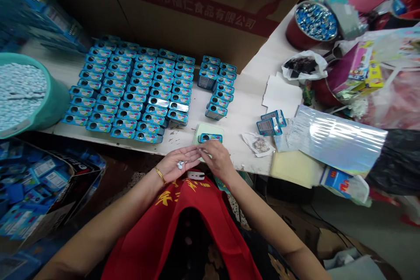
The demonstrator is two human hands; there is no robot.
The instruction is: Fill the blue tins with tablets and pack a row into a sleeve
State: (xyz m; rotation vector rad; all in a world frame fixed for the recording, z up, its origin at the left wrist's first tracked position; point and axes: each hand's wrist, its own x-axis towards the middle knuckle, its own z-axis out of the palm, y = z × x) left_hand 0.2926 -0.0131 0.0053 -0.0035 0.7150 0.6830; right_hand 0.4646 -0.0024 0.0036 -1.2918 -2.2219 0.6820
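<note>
My left hand (179, 163) is palm up at the table's front edge, fingers stretched out, with a few small white and pale blue candies (180, 165) resting in its cupped palm. Just over its fingertips, my right hand (216, 157) has its fingers drawn together in a pinch; whatever they hold is hidden. Directly beyond both hands, one blue candy box (210, 138) with a dark round hole in its top stands on a pale green pad (200, 130). Rows of similar blue boxes (131, 106) fill the table to the left, and a smaller group (217, 111) stands farther back.
A turquoise tub (54, 96) of small candies stands at the left, above a carton of blue boxes (39, 179). Behind the rows rises a large cardboard box (183, 13). Two boxes (269, 127) lie at the right, near a red pot (295, 35) of wrapped sweets.
</note>
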